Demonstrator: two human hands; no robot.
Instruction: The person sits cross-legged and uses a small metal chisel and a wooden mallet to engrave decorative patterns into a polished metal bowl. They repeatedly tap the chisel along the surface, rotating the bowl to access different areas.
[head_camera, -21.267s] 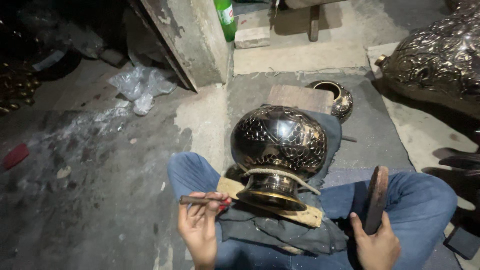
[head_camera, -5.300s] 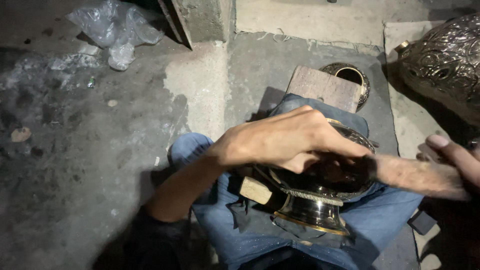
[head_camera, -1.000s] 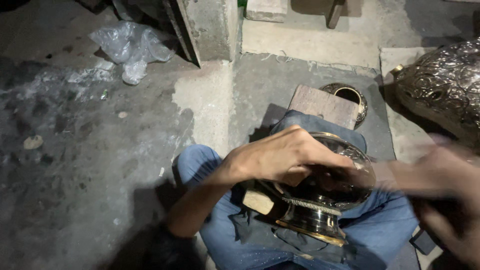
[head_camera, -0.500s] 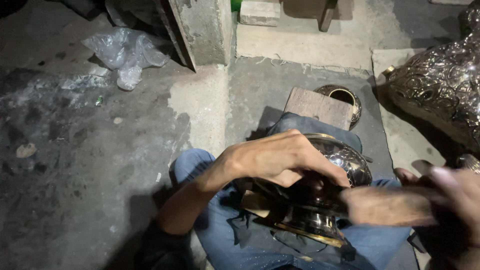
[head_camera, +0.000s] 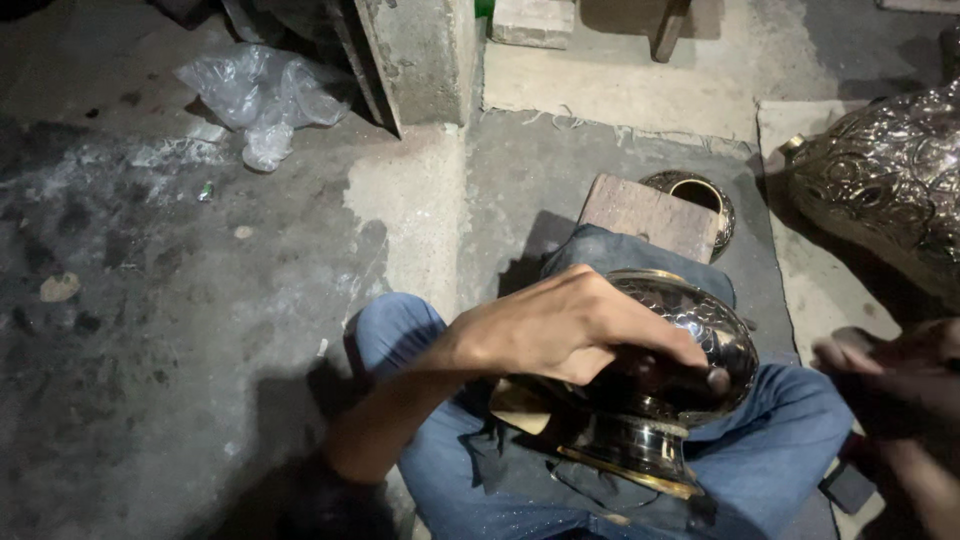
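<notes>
An engraved metal pot (head_camera: 715, 335) with a brass foot ring lies tilted on a dark cloth across my lap. My left hand (head_camera: 570, 325) reaches over its top and presses on it, fingers curled against the dark body. At the right edge my right hand (head_camera: 890, 375) is blurred and in shadow, a little apart from the pot; whether it holds anything cannot be made out.
A wooden block (head_camera: 648, 215) and a small brass bowl (head_camera: 700, 195) lie just beyond my knees. A large embossed metal vessel (head_camera: 890, 180) stands at the right. A crumpled plastic bag (head_camera: 262, 100) lies near a concrete pillar (head_camera: 420, 55).
My right hand has drawn back from across the pot to the right edge. My left hand stays on the pot, which has tilted a little.
</notes>
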